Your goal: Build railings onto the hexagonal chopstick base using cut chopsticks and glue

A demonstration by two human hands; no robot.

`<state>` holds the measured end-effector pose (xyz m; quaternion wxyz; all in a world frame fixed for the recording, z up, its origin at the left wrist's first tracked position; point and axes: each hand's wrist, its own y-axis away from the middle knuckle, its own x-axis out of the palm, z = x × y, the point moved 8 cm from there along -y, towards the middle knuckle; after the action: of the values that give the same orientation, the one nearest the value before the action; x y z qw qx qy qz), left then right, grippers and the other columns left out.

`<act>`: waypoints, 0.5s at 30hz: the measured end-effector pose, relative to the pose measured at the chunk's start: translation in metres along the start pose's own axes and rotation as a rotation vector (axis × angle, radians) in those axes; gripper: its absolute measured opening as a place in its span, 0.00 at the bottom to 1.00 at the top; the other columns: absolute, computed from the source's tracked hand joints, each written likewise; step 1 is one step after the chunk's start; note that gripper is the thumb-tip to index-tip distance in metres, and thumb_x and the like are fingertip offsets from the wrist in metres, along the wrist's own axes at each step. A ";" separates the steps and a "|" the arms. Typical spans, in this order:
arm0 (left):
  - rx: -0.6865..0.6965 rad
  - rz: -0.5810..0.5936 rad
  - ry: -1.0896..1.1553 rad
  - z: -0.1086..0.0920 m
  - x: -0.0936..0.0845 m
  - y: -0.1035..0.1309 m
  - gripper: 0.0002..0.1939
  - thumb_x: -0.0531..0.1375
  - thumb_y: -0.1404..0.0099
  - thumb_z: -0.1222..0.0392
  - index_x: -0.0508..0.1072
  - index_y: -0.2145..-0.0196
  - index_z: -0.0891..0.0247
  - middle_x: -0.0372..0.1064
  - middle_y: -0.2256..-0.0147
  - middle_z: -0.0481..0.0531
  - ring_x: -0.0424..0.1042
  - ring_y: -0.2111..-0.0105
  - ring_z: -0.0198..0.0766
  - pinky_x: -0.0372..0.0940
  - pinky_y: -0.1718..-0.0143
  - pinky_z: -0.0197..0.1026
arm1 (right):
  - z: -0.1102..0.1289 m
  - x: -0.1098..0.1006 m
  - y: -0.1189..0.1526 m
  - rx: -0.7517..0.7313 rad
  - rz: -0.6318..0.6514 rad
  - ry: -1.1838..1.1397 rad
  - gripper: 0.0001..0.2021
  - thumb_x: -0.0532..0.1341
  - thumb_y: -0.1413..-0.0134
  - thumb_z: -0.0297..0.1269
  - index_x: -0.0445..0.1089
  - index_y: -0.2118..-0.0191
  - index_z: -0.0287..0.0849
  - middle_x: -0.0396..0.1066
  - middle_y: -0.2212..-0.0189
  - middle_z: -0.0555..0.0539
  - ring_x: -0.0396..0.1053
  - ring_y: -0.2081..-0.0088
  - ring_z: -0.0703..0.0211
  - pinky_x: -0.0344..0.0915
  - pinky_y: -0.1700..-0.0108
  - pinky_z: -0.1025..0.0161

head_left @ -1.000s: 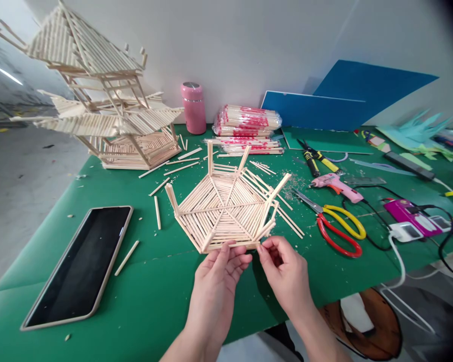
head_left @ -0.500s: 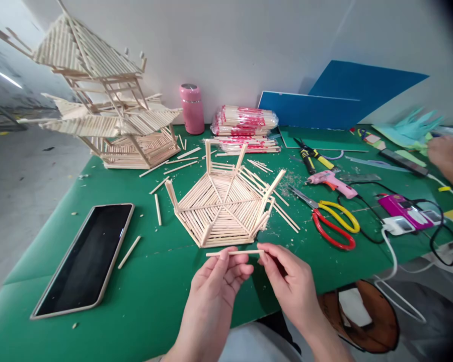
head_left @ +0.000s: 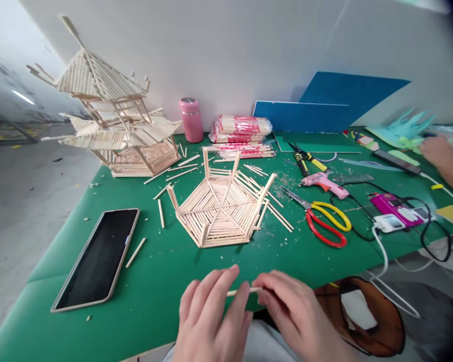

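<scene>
Close to the table's front edge, a short thin wooden stick [head_left: 254, 290] runs crosswise between my hands. My right hand [head_left: 298, 309] pinches its right end between thumb and fingertips. My left hand [head_left: 211, 317] has its back turned up, with thumb and fingers around the stick's other end, which they partly hide. Beyond the hands stands a flat, many-sided wooden stick base [head_left: 221, 211] with several upright posts at its corners. A slim stick frame leans at its right side.
A tiered stick pagoda [head_left: 113, 115] stands back left, near a pink flask [head_left: 192, 120] and wrapped stick bundles [head_left: 241, 130]. A phone [head_left: 98, 259] lies left. Scissors [head_left: 326, 221], pliers [head_left: 305, 158] and a pink glue gun [head_left: 324, 183] lie right. Another person's hand [head_left: 438, 151] is far right.
Both hands have drawn back toward me with the stick, away from the base. My left hand has turned from palm up to back up. The view has shifted slightly.
</scene>
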<state>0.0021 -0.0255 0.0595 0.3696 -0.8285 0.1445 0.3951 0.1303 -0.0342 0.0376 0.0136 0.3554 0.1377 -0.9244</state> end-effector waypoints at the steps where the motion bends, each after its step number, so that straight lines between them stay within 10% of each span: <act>1: 0.056 0.080 -0.046 -0.001 0.008 -0.005 0.14 0.56 0.42 0.67 0.70 0.58 0.60 0.73 0.60 0.56 0.71 0.62 0.45 0.61 0.60 0.45 | 0.003 0.004 0.000 -0.009 0.016 -0.002 0.07 0.50 0.42 0.29 0.62 0.61 0.45 0.69 0.70 0.50 0.68 0.67 0.62 0.64 0.64 0.68; 15: -0.019 0.306 -0.014 0.004 0.018 -0.029 0.14 0.45 0.36 0.67 0.69 0.69 0.67 0.66 0.76 0.53 0.65 0.76 0.39 0.62 0.75 0.40 | 0.012 0.004 -0.012 -0.005 -0.134 -0.077 0.10 0.53 0.45 0.25 0.66 0.59 0.43 0.73 0.69 0.49 0.69 0.70 0.63 0.66 0.67 0.67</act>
<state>0.0269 -0.0018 0.0584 0.2983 -0.7977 0.2626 0.4536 0.1184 -0.0253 0.0462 -0.0420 0.3093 0.1629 -0.9360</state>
